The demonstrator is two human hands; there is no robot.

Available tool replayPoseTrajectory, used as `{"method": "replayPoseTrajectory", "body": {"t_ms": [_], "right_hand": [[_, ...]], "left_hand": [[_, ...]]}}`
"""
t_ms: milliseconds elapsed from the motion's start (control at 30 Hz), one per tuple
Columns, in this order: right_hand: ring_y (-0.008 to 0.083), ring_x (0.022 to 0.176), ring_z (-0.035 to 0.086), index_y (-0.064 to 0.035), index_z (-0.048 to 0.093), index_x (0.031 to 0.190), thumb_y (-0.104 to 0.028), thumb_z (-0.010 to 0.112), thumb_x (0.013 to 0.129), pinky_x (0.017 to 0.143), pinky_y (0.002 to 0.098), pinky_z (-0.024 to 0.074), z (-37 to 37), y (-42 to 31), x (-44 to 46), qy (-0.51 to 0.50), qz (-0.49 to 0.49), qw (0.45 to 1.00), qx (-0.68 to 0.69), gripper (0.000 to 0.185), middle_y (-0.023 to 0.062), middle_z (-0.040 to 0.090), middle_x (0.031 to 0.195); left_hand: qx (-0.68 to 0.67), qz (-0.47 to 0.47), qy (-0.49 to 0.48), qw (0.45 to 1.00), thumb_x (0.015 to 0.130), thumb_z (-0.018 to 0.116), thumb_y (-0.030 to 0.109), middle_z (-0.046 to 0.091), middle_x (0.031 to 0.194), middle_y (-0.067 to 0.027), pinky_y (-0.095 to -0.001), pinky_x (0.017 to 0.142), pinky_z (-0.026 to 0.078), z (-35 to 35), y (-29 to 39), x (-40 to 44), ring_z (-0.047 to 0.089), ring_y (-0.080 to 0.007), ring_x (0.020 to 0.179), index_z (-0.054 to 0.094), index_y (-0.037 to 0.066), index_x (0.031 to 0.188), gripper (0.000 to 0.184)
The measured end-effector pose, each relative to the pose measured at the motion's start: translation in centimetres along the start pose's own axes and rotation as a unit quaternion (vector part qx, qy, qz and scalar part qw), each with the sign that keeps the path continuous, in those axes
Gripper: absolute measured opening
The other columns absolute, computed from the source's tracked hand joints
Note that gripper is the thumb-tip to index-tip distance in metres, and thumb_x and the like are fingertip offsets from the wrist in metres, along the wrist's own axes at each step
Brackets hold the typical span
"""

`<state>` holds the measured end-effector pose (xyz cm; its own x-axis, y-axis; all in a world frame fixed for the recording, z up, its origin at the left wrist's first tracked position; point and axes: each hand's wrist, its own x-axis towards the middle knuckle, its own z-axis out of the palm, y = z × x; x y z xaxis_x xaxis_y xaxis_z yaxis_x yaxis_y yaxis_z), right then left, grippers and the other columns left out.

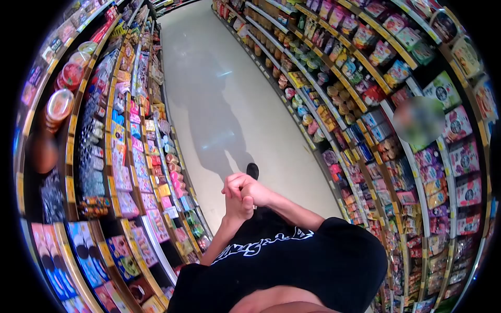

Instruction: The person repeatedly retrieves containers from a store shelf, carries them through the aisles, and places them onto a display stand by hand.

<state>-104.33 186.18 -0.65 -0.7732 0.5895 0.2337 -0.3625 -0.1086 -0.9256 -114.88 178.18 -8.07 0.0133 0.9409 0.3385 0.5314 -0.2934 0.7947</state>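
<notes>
In front of my black shirt, above the aisle floor, my two hands are clasped together. My right hand lies on top, its fingers curled over the other hand. Beneath it is my left hand, closed against the right one, with its fingers largely covered. No object shows in either hand. Just beyond the hands a dark shoe tip is visible on the floor.
I stand in a shop aisle with a pale floor and my shadow on it. Shelves of packaged goods run along the left. More shelves with bags and cups line the right. Round tubs sit at upper left.
</notes>
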Motion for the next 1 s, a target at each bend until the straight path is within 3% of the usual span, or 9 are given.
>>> {"method": "replayPoseTrajectory", "body": {"t_ms": [67, 100, 167, 467, 667, 800, 900, 967, 1000], "right_hand": [[0.0241, 0.08, 0.053, -0.0048, 0.046, 0.061, -0.011, 0.053, 0.065, 0.077, 0.036, 0.0454, -2.7, 1.8, 4.0, -0.015, -0.03, 0.996, -0.082, 0.01, 0.0085, 0.051, 0.074], [0.024, 0.081, 0.053, -0.0051, 0.048, 0.064, -0.012, 0.053, 0.067, 0.078, 0.0353, 0.0447, -3.6, 2.2, 6.2, -0.012, -0.045, 0.992, -0.119, 0.009, 0.0084, 0.051, 0.076], [0.0229, 0.087, 0.052, -0.0058, 0.051, 0.073, -0.017, 0.055, 0.074, 0.082, 0.0334, 0.0417, -5.3, 2.8, 10.3, -0.011, -0.07, 0.985, -0.159, 0.012, 0.0072, 0.052, 0.083], [0.0231, 0.097, 0.044, -0.0063, 0.048, 0.106, -0.019, 0.056, 0.077, 0.087, 0.0333, 0.0355, -15.9, -2.0, 29.7, -0.011, -0.02, 0.974, -0.224, 0.033, 0.0099, 0.047, 0.095], [0.0222, 0.101, 0.04, -0.0059, 0.047, 0.109, -0.015, 0.05, 0.076, 0.094, 0.0342, 0.0328, -22.1, -1.0, 37.4, -0.047, 0.055, 0.958, -0.279, 0.034, 0.0093, 0.046, 0.096], [0.0219, 0.094, 0.043, -0.0088, 0.051, 0.105, -0.017, 0.055, 0.075, 0.089, 0.0368, 0.0336, -25.5, 2.4, 44.1, 0.007, 0.034, 0.952, -0.303, 0.032, 0.0088, 0.047, 0.088], [0.023, 0.102, 0.043, -0.0054, 0.049, 0.11, -0.018, 0.052, 0.074, 0.094, 0.0361, 0.0319, -28.9, 3.2, 50.7, -0.011, 0.052, 0.949, -0.311, 0.038, 0.0109, 0.047, 0.093], [0.0218, 0.11, 0.038, -0.005, 0.046, 0.116, -0.017, 0.05, 0.073, 0.1, 0.0341, 0.0286, -31.8, 2.7, 55.6, -0.029, 0.067, 0.937, -0.342, 0.045, 0.0105, 0.046, 0.099], [0.0251, 0.1, 0.048, -0.0036, 0.048, 0.115, -0.018, 0.05, 0.077, 0.089, 0.0381, 0.0378, -32.8, 2.6, 57.8, 0.004, 0.045, 0.942, -0.334, 0.041, 0.0138, 0.05, 0.095]], "left_hand": [[-0.031, -0.006, 0.107, 0.994, 0.086, 0.031, 0.077, 0.05, 0.117, -0.0243, -0.044, 0.09, 0.043, -0.7, -0.1, 5.7, 0.052, -0.0372, 0.107, 0.048, -0.009, 0.116, 0.092], [-0.091, -0.033, 0.136, 0.986, 0.081, 0.036, 0.079, 0.049, 0.107, -0.0195, -0.0416, 0.083, 0.044, -1.8, -0.3, 8.3, 0.053, -0.0317, 0.096, 0.047, -0.007, 0.109, 0.092], [-0.138, 0.035, 0.156, 0.978, 0.088, 0.037, 0.065, 0.044, 0.103, -0.0166, -0.0397, 0.087, 0.04, -2.2, -7.6, 11.2, 0.047, -0.0258, 0.098, 0.042, -0.001, 0.101, 0.067], [-0.242, 0.008, 0.111, 0.964, 0.078, 0.041, 0.071, 0.043, 0.098, -0.0128, -0.0353, 0.076, 0.043, -8.7, -12.4, 32.9, 0.047, -0.0217, 0.085, 0.039, 0.003, 0.098, 0.071], [-0.364, -0.022, 0.146, 0.92, 0.074, 0.04, 0.069, 0.042, 0.094, -0.0099, -0.0352, 0.072, 0.042, -7.4, -19.9, 41.2, 0.046, -0.0206, 0.084, 0.038, 0.006, 0.098, 0.067], [-0.329, -0.04, 0.093, 0.939, 0.076, 0.035, 0.079, 0.044, 0.096, -0.012, -0.0344, 0.072, 0.043, -9.0, -24.8, 47.2, 0.049, -0.0207, 0.085, 0.042, -0.001, 0.103, 0.085], [-0.319, -0.058, 0.086, 0.942, 0.074, 0.04, 0.069, 0.041, 0.094, -0.01, -0.0353, 0.073, 0.042, -11.7, -27.5, 53.5, 0.046, -0.0206, 0.084, 0.038, 0.008, 0.099, 0.066], [-0.381, -0.039, 0.061, 0.922, 0.079, 0.036, 0.07, 0.042, 0.097, -0.0106, -0.0354, 0.076, 0.043, -12.5, -33.7, 57.5, 0.047, -0.021, 0.087, 0.039, 0.004, 0.102, 0.069], [-0.378, -0.03, 0.038, 0.925, 0.081, 0.034, 0.069, 0.042, 0.098, -0.0111, -0.0352, 0.076, 0.043, -14.0, -32.7, 60.5, 0.047, -0.0212, 0.087, 0.04, 0.002, 0.103, 0.071]]}}
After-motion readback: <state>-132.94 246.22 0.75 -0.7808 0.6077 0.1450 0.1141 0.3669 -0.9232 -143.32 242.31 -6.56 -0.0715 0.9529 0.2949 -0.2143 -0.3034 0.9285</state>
